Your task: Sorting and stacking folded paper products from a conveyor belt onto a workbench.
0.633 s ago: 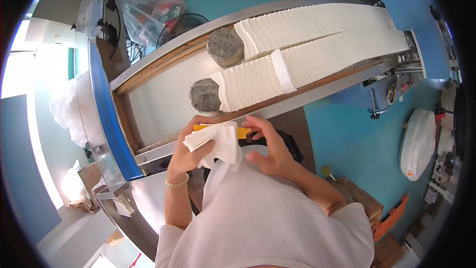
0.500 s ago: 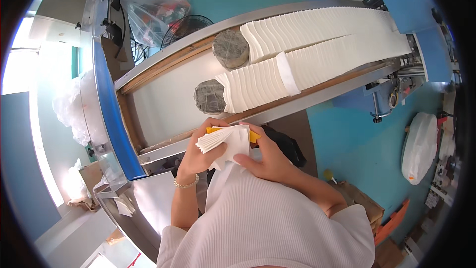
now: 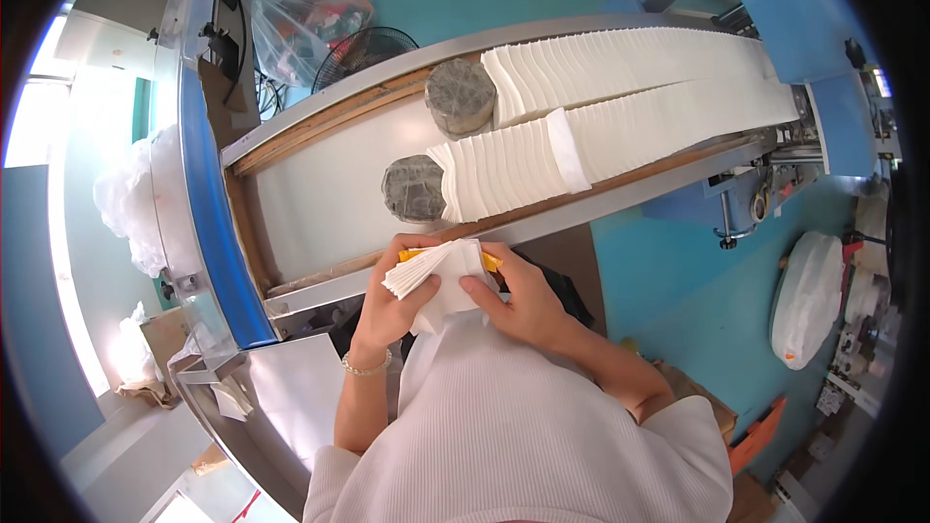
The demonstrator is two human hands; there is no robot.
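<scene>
In front of my chest I hold a stack of white folded tissues (image 3: 455,281) between both hands. My left hand (image 3: 387,302) is closed round its left side, where the folded edges fan out, with the thumb over the front. My right hand (image 3: 526,302) grips the right side, its thumb pressed on the front sheet. A yellow wrapper or card (image 3: 491,261) shows behind the stack; most of it is hidden. Just beyond, two long rows of upright white folded tissues (image 3: 620,63) lie in a tray, each ending against a grey tape-wrapped block (image 3: 415,188). A white strip (image 3: 569,150) lies across the nearer row.
The metal-edged tray (image 3: 320,160) runs from a blue rail (image 3: 218,203) on the left to a blue machine (image 3: 833,87) at the right. Behind it stand a black fan (image 3: 363,56) and a clear plastic bag (image 3: 300,10). A white plastic-wrapped roll (image 3: 807,300) is at far right.
My right thumb has shifted slightly up on the front sheet, and less of the yellow piece shows at the right. The view has tilted a little; the rows and blocks stay in place.
</scene>
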